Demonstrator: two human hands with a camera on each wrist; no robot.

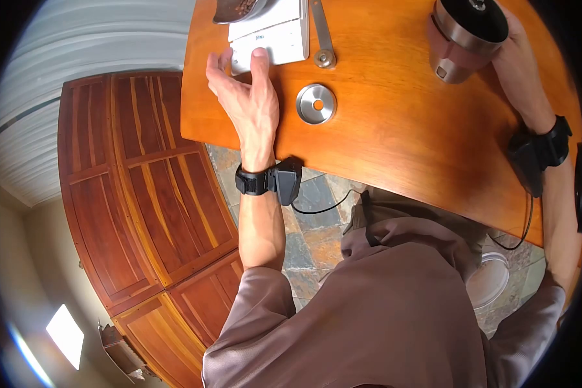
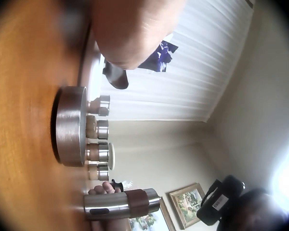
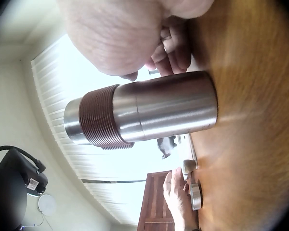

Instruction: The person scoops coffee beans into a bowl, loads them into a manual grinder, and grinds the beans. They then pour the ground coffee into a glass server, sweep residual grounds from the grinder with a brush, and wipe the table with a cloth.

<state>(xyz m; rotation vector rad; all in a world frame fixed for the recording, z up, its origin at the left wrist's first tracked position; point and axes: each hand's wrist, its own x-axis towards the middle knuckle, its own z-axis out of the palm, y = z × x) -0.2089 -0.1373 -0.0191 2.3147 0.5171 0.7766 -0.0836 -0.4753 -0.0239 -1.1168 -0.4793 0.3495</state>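
Orange wooden table with white scale, metal lid, crank handle, steel grinder.

A brushed-metal grinder with a ribbed brown band stands on a glossy wooden table.

I see a loose brown long-sleeved top, its sleeves pushed up the forearms. My left wrist carries a black strap with a boxy black camera trailing a thin black cable. The right wrist has a matching black strap and camera, cable hanging below.
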